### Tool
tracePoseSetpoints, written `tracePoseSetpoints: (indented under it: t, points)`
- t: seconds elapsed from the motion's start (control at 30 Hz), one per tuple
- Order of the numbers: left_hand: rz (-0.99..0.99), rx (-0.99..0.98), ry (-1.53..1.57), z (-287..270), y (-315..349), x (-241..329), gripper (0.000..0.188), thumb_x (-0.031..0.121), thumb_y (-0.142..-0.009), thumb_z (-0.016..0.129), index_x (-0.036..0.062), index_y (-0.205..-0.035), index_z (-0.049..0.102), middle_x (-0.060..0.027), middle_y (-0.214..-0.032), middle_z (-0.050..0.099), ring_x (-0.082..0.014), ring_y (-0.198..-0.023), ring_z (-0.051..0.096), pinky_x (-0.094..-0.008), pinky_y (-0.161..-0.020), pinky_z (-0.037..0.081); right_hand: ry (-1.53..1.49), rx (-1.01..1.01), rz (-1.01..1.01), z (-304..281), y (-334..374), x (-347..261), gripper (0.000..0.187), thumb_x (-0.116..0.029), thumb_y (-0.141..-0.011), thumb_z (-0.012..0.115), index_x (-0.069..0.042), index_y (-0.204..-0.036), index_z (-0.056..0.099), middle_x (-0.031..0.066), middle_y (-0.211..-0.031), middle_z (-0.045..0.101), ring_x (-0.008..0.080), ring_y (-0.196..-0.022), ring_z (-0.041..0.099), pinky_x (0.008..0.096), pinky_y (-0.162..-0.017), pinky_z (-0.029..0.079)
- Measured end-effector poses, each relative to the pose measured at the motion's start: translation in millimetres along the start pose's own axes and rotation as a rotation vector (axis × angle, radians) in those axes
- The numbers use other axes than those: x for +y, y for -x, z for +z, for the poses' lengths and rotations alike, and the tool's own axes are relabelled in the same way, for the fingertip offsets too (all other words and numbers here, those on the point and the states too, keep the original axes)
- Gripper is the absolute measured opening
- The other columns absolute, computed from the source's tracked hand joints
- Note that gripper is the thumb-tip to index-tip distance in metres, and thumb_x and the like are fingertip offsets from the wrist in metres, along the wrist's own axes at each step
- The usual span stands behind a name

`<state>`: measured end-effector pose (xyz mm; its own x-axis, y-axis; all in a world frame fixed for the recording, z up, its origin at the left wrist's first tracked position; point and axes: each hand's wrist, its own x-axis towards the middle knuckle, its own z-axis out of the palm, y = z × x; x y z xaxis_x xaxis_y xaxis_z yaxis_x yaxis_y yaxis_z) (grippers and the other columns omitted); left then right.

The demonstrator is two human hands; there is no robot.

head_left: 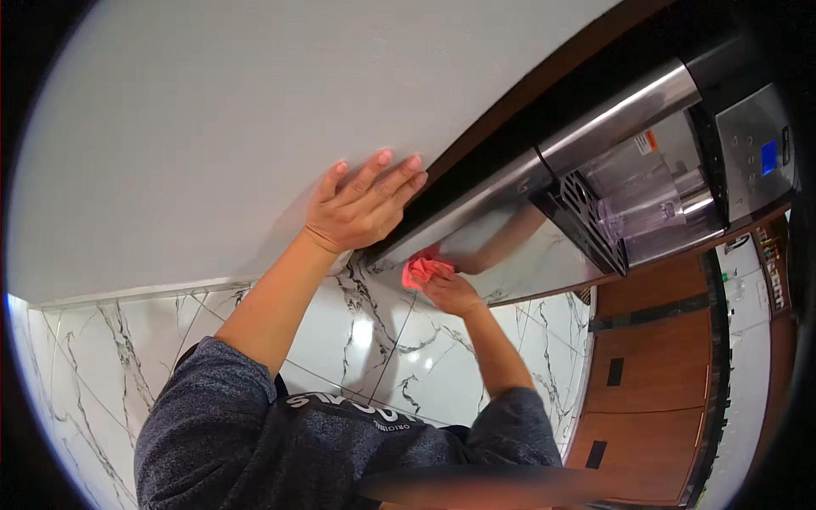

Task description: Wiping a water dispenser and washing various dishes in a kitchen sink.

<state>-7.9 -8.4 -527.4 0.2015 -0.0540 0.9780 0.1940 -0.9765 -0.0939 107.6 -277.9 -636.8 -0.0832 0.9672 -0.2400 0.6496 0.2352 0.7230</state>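
Note:
My left hand (361,204) lies flat with spread fingers on a plain white wall (212,127), close to the edge of a stainless steel refrigerator door (510,229). My right hand (450,293) grips a pink cloth (422,270) and presses it against the lower part of that steel door, near its bottom corner. The door's shiny face reflects my forearm. Both forearms come up from grey sleeves at the bottom of the view.
A water and ice dispenser recess (646,204) with a black grille sits in the door, beside a control panel with a small blue screen (769,157). White marble-patterned floor tiles (374,340) lie below. Brown wooden cabinets (654,382) stand at the right.

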Motion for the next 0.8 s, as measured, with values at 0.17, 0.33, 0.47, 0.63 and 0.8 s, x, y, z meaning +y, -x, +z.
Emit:
tracePoseSetpoints:
  t: [0.17,0.33,0.47,0.63,0.8]
  points:
    - [0.013,0.003,-0.028,1,1,-5,0.031,0.024,-0.077,0.045,0.0283,-0.103,0.062,0.0075,-0.125,0.047,-0.0164,-0.124,0.034,-0.0404,-0.106,0.008,0.077,0.285,0.285,-36,33,54,0.034,-0.017,-0.077,0.047,-0.02,-0.11,0.054,0.0072,-0.13,0.038,0.0261,-0.123,0.031,0.0513,-0.097,0.027]
    - [0.048,0.02,-0.046,5,-5,3,0.029,0.026,-0.076,0.048,0.0305,-0.101,0.063,0.0059,-0.126,0.047,-0.02,-0.125,0.031,-0.041,-0.106,0.006,0.021,0.825,1.141,9,33,4,0.027,-0.012,-0.077,0.048,-0.024,-0.097,0.062,0.0042,-0.124,0.042,0.034,-0.118,0.034,0.0537,-0.096,0.025]
    - [0.062,-0.009,-0.016,3,0,0,0.029,0.025,-0.075,0.049,0.0299,-0.1,0.063,0.005,-0.125,0.047,-0.0212,-0.126,0.031,-0.0407,-0.106,0.006,-0.146,0.081,0.29,33,61,-46,0.031,-0.022,-0.082,0.047,-0.022,-0.113,0.053,0.0018,-0.126,0.042,0.0218,-0.128,0.025,0.0443,-0.104,0.012]
    - [0.078,-0.013,-0.069,4,-1,-1,0.029,0.027,-0.073,0.052,0.0287,-0.1,0.064,0.0011,-0.124,0.049,-0.0238,-0.126,0.03,-0.0401,-0.106,0.005,0.154,0.513,0.798,-12,77,35,0.031,-0.021,-0.083,0.045,-0.019,-0.113,0.051,0.0065,-0.131,0.037,0.0251,-0.127,0.026,0.0482,-0.1,0.022]
    - [0.133,0.048,-0.062,7,-6,2,0.031,0.025,-0.072,0.055,0.0261,-0.102,0.063,-0.0003,-0.126,0.047,-0.0257,-0.127,0.028,-0.0393,-0.106,0.004,0.089,0.835,1.587,-21,38,31,0.036,-0.023,-0.083,0.049,-0.004,-0.112,0.047,0.0318,-0.13,0.024,0.0499,-0.12,0.022,0.0551,-0.098,0.018]
